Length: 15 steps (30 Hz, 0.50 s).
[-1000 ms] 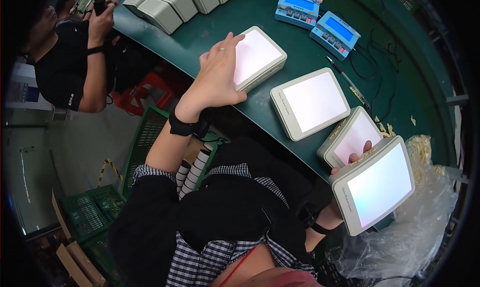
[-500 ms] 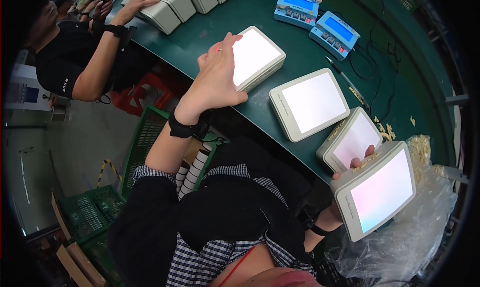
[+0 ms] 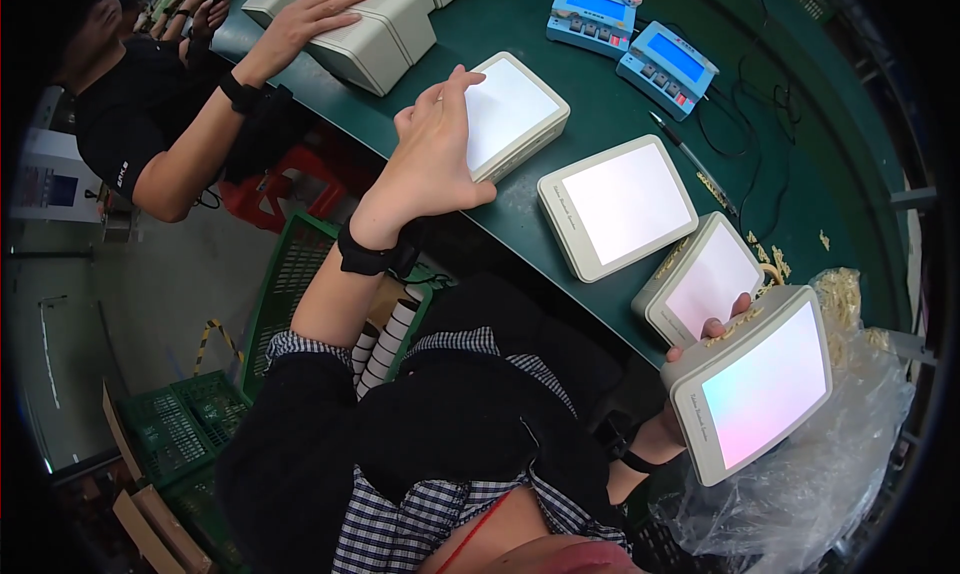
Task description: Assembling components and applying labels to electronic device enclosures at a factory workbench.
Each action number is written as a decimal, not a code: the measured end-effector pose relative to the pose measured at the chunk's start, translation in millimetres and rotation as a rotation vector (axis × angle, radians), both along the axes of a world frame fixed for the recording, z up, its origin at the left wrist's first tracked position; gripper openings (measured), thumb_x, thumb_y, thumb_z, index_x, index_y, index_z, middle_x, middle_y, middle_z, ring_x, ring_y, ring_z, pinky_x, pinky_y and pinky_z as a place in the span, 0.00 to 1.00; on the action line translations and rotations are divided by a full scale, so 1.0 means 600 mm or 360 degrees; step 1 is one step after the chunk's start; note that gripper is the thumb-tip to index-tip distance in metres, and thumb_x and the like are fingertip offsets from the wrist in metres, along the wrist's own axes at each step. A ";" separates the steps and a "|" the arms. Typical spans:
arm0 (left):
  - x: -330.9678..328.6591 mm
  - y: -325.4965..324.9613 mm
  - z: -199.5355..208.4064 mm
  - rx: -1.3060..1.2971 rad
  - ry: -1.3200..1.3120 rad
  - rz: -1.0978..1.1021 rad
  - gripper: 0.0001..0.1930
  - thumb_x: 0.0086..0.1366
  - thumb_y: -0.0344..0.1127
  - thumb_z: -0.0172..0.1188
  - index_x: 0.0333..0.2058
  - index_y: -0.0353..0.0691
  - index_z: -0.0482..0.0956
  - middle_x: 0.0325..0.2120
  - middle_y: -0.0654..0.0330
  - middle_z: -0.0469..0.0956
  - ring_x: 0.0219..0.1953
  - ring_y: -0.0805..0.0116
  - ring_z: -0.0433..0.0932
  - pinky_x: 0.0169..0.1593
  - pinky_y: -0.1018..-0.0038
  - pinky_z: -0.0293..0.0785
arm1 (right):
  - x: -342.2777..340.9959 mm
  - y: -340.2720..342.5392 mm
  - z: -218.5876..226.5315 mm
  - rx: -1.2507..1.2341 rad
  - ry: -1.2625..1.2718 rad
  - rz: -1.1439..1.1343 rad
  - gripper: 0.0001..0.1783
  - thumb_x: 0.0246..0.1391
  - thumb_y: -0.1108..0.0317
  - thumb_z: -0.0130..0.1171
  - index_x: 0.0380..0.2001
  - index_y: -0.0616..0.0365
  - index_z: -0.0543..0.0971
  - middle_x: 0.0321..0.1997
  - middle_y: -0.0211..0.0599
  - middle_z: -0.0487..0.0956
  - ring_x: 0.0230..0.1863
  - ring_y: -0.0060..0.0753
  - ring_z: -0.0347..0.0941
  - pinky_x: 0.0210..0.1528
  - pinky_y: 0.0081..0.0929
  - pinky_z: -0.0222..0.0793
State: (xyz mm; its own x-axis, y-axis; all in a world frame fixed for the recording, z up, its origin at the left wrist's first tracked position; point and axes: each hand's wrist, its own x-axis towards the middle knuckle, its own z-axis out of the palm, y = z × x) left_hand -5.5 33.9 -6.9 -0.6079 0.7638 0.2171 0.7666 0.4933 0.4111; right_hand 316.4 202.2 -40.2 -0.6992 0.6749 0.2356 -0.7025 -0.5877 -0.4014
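Observation:
My left hand (image 3: 435,149) lies over the left side of a cream boxy device (image 3: 518,114) with a glowing white screen. Its fingers are spread, with the thumb at the near corner. My right hand (image 3: 712,332) is wrapped round the back of a similar device (image 3: 765,389), held tilted at the table's right edge. That screen glows pink and blue. Only some right fingertips and the wrist show; the device hides the rest. Between my hands, another lit device (image 3: 625,209) lies face up, and one more (image 3: 705,279) leans close behind the held one.
Two blue meters (image 3: 665,69) with cables stand at the back, near a pen (image 3: 690,154). A clear plastic bag (image 3: 790,484) and small beige pieces (image 3: 775,259) lie at right. A co-worker's hand (image 3: 320,14) rests on cream boxes (image 3: 375,39). Green crates (image 3: 290,284) stand below left.
The co-worker's hand and the cream boxes under it have shifted right. Colours on the screen in my right hand have changed, and the red glow by my left fingers is gone. My hands stay put.

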 end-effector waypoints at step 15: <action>0.004 0.039 0.001 0.0051 0.0146 0.0173 0.50 0.37 0.42 0.70 0.60 0.37 0.54 0.48 0.40 0.72 0.53 0.45 0.72 0.55 0.58 0.67 | 0.010 0.005 -0.004 0.0043 -0.0055 -0.0038 0.46 0.56 0.50 0.60 0.71 0.44 0.47 0.71 0.52 0.48 0.61 0.50 0.62 0.46 0.68 0.74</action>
